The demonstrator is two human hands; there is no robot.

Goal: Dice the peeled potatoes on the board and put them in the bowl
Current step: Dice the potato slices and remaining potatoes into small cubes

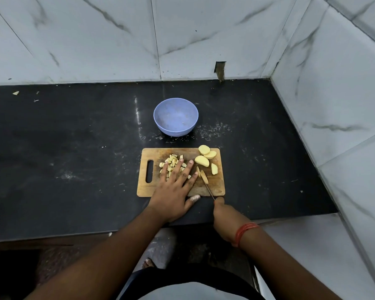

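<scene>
**Dicing underway on the board**

You are standing at a black countertop (74, 148) bearing a wooden cutting board (217, 189) and, behind it, a blue bowl (175, 109). Your left hand (173, 191) is lying flat, fingers spread, over the diced potato (171, 162). Your right hand (225, 217) is gripping a knife (209, 190) beside potato slices (202, 175); potato halves (204, 156) are sitting beyond.

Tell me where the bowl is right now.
In the head view the blue bowl sits empty on the black counter, just beyond the far edge of the cutting board, roughly centred and short of the marble wall.
</scene>
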